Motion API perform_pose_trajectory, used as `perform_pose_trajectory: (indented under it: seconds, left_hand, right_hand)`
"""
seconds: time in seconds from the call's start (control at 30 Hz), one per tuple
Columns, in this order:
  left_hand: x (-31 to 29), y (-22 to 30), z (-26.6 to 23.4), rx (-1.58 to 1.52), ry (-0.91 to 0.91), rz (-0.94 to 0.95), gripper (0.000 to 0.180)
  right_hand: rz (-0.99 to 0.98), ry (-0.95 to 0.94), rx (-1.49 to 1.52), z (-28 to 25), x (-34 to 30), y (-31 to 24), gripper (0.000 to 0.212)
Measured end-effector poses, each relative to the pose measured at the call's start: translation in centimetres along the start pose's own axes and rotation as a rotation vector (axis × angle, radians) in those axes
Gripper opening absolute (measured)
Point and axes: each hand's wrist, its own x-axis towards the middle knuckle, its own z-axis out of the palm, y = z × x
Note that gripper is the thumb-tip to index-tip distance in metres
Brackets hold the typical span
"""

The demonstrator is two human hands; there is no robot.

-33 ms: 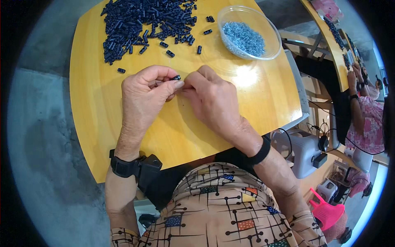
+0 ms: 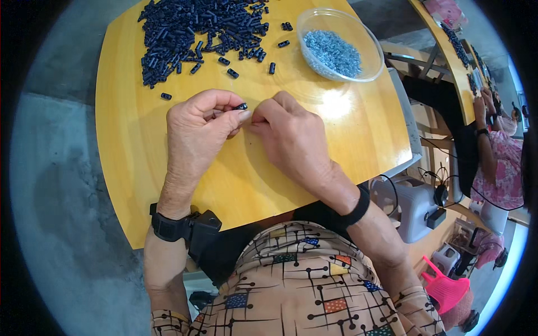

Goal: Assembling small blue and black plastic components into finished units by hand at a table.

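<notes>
Left hand (image 2: pixel 196 129): closed in a pinch; your thumb and forefinger grip one short black cylindrical piece (image 2: pixel 241 106), its end toward your right hand (image 2: pixel 294 131).

Right hand: fingers curled in, just beside that piece and apart from it; whether you grip anything, cannot tell.

Loose stock: one single black piece (image 2: pixel 166 96) beyond your left wrist; several strays (image 2: pixel 232 73) between your hands and a large heap of black pieces (image 2: pixel 196 33) at the far side of your yellow wooden surface (image 2: pixel 336 140).

Progress, as judged: one piece in hand, the heap and strays left; finished pieces cannot be told apart from unworked ones.

Container, one: clear round plastic bowl (image 2: pixel 370 66), far right, partly filled with tiny silvery-blue parts (image 2: pixel 333 53), too small to identify.
</notes>
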Motion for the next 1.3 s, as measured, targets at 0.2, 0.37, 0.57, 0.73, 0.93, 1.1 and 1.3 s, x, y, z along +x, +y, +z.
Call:
perform_pose_trajectory:
  seconds: [0.2, 0.37, 0.57, 0.73, 0.93, 1.1, 1.3]
  left_hand:
    - [-0.6, 0.0, 0.4, 0.026, -0.026, 0.074, 0.013]
    - [-1.3, 0.5, 0.9, 0.055, -0.081, 0.146, 0.012]
    - [-2.2, 1.5, 1.4, 0.015, -0.119, 0.130, 0.014]
    - [-3.1, 2.3, 2.0, 0.142, -0.174, 0.264, 0.016]
    - [-4.4, 2.9, 3.0, 0.220, -0.139, 0.295, 0.016]
    - [-5.3, 3.3, 3.5, 0.233, -0.105, 0.342, 0.015]
    - [-5.9, 3.4, 3.6, 0.304, -0.069, 0.394, 0.014]
  right_hand:
    - [0.216, -0.024, 0.394, -1.9, -1.6, 0.4, 0.014]
    - [0.684, -0.144, 1.027, -4.5, -2.1, -0.7, 0.020]
    - [0.811, -0.006, 1.274, -5.7, -2.6, -1.8, 0.017]
    - [0.740, -0.007, 1.273, -5.4, -3.8, -1.1, 0.017]
    - [0.789, -0.027, 1.533, -5.3, -4.9, -0.9, 0.018]
    - [0.751, -0.025, 1.559, -5.2, -5.4, -1.1, 0.017]
    - [0.727, 0.046, 1.518, -4.6, -5.9, -1.5, 0.017]
